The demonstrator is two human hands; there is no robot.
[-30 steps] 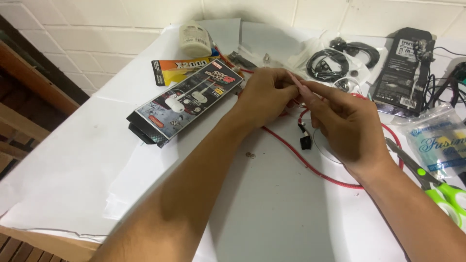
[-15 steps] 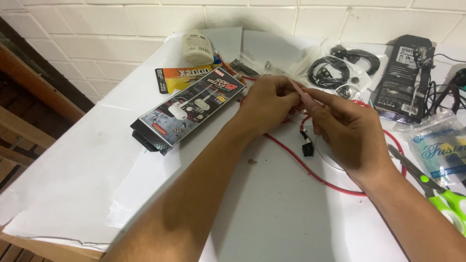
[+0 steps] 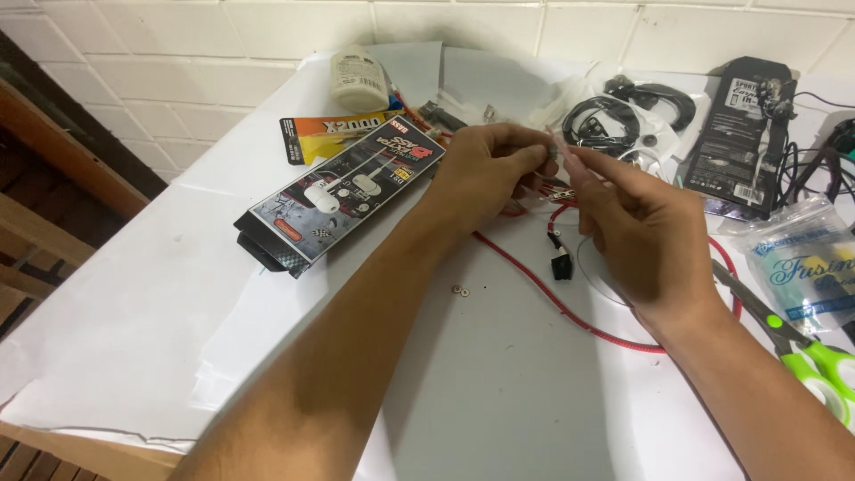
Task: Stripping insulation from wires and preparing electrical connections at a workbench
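My left hand (image 3: 488, 171) and my right hand (image 3: 643, 230) meet above the white table (image 3: 499, 392), and together their fingertips pinch a small pale piece at the end of a red braided cable (image 3: 570, 312). That cable loops on the table under my right hand. A short stretch with a small black plug (image 3: 561, 264) dangles between the hands. Two tiny metal rings (image 3: 460, 291) lie just in front of my left wrist.
A boxed earphone pack (image 3: 343, 191) lies left of my hands, an orange packet (image 3: 334, 135) and a white glue bottle (image 3: 358, 80) behind it. Coiled black cables (image 3: 623, 111), a dark accessory pack (image 3: 741, 134), a plastic bag (image 3: 797, 263) and green-handled scissors (image 3: 815, 361) sit right.
My hands stay together on the cable end and the fingers shift slightly. The view tilts a little; the table items hold their places.
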